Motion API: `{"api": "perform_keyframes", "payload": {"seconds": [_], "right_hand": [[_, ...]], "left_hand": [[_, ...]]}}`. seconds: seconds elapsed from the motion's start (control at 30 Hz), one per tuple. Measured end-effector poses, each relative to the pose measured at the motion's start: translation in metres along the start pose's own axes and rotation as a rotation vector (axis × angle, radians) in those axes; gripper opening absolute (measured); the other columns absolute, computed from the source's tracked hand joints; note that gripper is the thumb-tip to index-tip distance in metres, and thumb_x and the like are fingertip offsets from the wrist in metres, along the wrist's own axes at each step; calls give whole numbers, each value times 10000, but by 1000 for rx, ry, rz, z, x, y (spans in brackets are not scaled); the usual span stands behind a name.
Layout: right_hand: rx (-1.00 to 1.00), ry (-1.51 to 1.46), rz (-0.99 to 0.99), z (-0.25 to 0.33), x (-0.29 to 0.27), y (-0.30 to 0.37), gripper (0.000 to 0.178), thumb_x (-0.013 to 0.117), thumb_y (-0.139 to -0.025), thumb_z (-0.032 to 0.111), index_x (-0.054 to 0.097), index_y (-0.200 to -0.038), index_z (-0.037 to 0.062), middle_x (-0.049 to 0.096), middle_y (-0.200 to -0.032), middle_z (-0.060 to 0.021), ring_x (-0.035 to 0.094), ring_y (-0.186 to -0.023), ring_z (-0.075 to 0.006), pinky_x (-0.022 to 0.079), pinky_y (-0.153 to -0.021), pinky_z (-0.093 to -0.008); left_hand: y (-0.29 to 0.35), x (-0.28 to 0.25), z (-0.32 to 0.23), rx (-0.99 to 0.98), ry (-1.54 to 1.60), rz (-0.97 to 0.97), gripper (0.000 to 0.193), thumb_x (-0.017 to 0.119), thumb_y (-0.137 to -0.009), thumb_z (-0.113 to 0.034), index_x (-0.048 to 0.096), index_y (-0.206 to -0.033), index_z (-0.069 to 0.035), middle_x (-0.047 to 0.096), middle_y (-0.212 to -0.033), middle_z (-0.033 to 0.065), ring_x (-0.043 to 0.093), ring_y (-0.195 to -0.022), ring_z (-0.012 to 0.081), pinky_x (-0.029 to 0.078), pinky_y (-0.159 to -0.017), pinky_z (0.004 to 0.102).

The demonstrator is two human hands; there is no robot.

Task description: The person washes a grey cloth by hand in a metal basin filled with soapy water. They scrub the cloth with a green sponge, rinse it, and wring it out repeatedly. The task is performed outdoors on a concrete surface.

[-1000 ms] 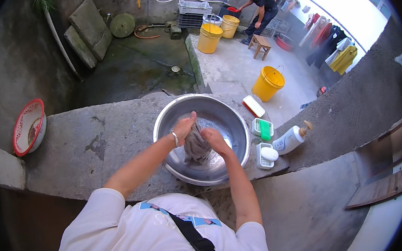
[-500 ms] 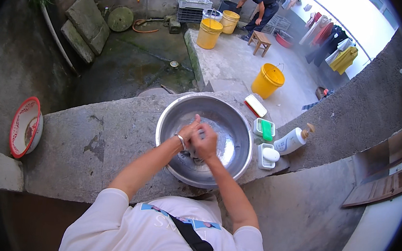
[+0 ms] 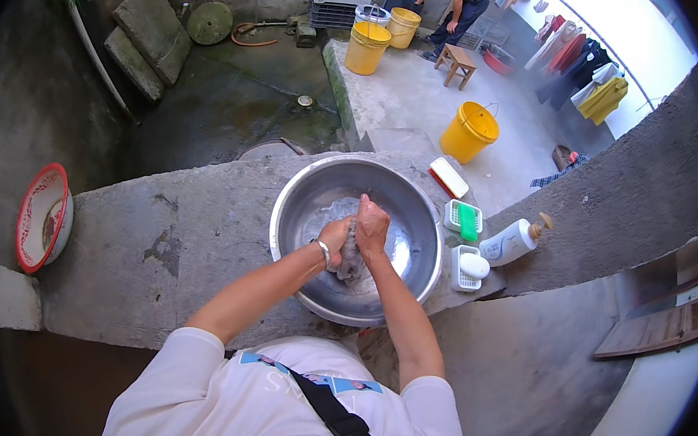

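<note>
Inside a wide steel basin (image 3: 290, 200) on a stone ledge, my two hands grip a wet grey cloth (image 3: 350, 264). My left hand (image 3: 333, 240), with a bracelet at the wrist, is closed on the cloth's left side. Slightly farther and to the right, my right hand (image 3: 372, 224) is closed on its upper part. The cloth hangs bunched between and below the hands toward the basin's bottom. Some water seems to lie in the basin. To its right are a scrub brush (image 3: 449, 178), a green soap bar (image 3: 467, 222) and a white soap bar (image 3: 474, 265) in dishes.
A white pump bottle (image 3: 510, 244) stands right of the soaps. At the ledge's left end a red-rimmed enamel basin (image 3: 62, 232) leans tilted. Beyond the ledge are a yellow bucket (image 3: 468, 135), a wooden stool (image 3: 456, 64), hanging clothes (image 3: 602, 99) and a person (image 3: 463, 15) bending over.
My hands have drawn apart from being pressed together, the right one moving right and slightly away. More of the grey cloth shows between and below them. The view has shifted slightly.
</note>
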State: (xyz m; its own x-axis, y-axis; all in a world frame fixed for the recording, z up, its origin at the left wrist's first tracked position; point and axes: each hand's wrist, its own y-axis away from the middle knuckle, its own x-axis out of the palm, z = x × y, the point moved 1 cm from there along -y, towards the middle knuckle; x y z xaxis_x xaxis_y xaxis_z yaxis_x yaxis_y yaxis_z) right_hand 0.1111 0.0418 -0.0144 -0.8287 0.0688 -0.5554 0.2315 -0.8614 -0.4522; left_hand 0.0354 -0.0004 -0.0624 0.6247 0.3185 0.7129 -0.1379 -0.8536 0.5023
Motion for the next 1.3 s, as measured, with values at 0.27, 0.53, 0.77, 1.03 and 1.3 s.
{"api": "perform_keyframes", "payload": {"seconds": [0.27,0.53,0.77,1.03,1.3], "right_hand": [[-151,77,28,-12,1,11,285,487,-875,223,552,-684,21,518,-578,-164,529,-558,-291,397,-506,-379],[-139,-114,564,0,-52,9,314,709,-676,210,547,-861,15,557,-853,-96,530,-777,-176,429,-692,-303],[465,-1019,275,-11,-77,-21,122,559,-665,2,566,-783,35,559,-757,-19,501,-675,-62,415,-622,-205],[-137,-255,25,56,-15,21,90,530,-754,97,564,-716,22,558,-619,-146,542,-539,-239,410,-511,-356],[-66,18,0,16,3,7,307,523,-834,243,537,-605,40,540,-575,-195,545,-548,-375,411,-497,-428]], "left_hand": [[21,19,-16,33,-227,-100,426,512,-836,-474,584,-961,-73,608,-939,66,594,-792,166,471,-708,317],[21,2,-72,324,-780,107,384,657,-767,-413,564,-763,-40,525,-675,-9,474,-664,69,418,-589,262],[38,-1,-74,528,-1102,404,182,661,-788,-208,579,-821,-48,577,-781,-17,506,-762,77,418,-707,231],[-27,-38,-36,44,-274,20,518,548,-743,-625,568,-795,-110,575,-783,23,559,-693,139,447,-581,324],[-16,-8,-6,98,-141,-118,323,524,-830,-388,592,-775,-77,582,-764,45,536,-622,164,431,-623,283]]}}
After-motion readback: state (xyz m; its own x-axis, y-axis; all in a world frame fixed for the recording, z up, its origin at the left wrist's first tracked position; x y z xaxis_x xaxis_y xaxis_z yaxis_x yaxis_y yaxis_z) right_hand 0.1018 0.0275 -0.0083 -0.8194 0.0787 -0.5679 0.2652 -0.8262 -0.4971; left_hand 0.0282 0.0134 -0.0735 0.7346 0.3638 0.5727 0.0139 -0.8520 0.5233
